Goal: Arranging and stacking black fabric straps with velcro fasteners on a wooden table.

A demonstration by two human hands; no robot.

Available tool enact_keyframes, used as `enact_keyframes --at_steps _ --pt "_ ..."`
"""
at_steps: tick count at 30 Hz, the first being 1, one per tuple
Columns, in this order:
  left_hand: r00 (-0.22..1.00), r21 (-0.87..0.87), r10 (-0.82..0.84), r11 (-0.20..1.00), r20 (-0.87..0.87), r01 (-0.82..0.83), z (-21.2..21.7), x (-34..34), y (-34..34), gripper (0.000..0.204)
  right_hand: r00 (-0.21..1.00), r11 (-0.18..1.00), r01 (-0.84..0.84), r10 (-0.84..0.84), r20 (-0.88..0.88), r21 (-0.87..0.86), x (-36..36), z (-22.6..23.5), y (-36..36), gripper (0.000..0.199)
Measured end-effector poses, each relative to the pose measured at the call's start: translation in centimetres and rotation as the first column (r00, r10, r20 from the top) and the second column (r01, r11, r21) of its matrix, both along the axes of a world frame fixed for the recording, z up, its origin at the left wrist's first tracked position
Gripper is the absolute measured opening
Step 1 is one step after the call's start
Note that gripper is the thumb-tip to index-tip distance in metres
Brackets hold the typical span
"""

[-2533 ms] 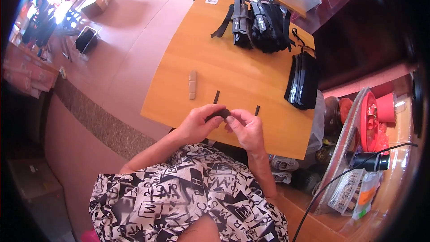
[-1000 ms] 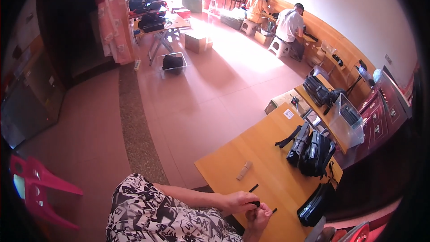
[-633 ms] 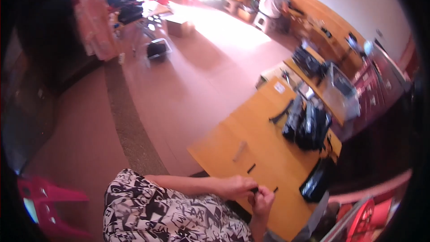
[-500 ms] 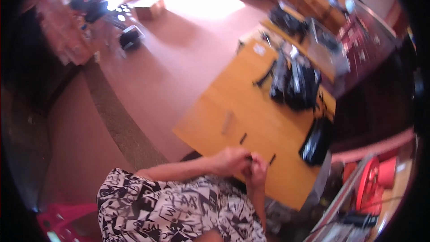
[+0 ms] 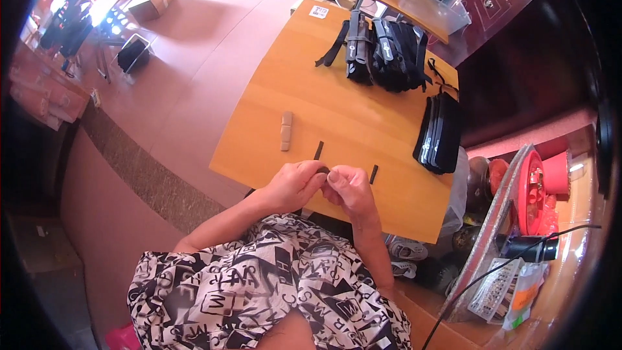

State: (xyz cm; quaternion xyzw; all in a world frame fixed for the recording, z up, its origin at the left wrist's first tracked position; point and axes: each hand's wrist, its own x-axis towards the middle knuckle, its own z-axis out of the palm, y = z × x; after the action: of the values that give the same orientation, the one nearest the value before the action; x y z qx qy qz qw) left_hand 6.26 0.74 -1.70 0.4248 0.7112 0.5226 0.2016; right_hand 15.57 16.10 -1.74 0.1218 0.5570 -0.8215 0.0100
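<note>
Over the near edge of the table, my left hand [image 5: 295, 183] and my right hand [image 5: 352, 188] meet with fingers pinched. Between their fingertips is a small dark strip [image 5: 323, 170], mostly covered by the fingers. Just beyond them a short black strip [image 5: 319, 150] lies on the wooden table [image 5: 265, 100]. Another black strip [image 5: 374, 174] lies to the right of my right hand. A beige, segmented bar-like piece [image 5: 286, 131] rests to the left.
Bundled black fabric pieces with straps [image 5: 389, 52] lie at the table's far side. A stack of black flat pieces [image 5: 439, 133] sits at its right edge. Farther right is a shelf with a red round tray [image 5: 531, 194]. A cardboard box [image 5: 152, 1] stands on the floor.
The view has shifted, and the table's things appear farther up and left and sharper. Both hands stay together at the small dark strip.
</note>
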Motion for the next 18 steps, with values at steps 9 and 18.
enact_keyframes --at_steps 9,18 --pt "0.953 0.023 -0.001 1.0 0.302 -0.006 0.6 -0.3 -0.3 0.02 0.99 0.983 -0.142 0.137 -0.043 -0.12 -0.3 -0.3 0.8 0.031" --pt "0.958 0.044 0.019 0.998 0.287 -0.034 0.4 0.0 -0.4 0.022 0.994 0.942 -0.101 0.084 -0.065 -0.321 -0.3 -1.6 0.0 0.025"
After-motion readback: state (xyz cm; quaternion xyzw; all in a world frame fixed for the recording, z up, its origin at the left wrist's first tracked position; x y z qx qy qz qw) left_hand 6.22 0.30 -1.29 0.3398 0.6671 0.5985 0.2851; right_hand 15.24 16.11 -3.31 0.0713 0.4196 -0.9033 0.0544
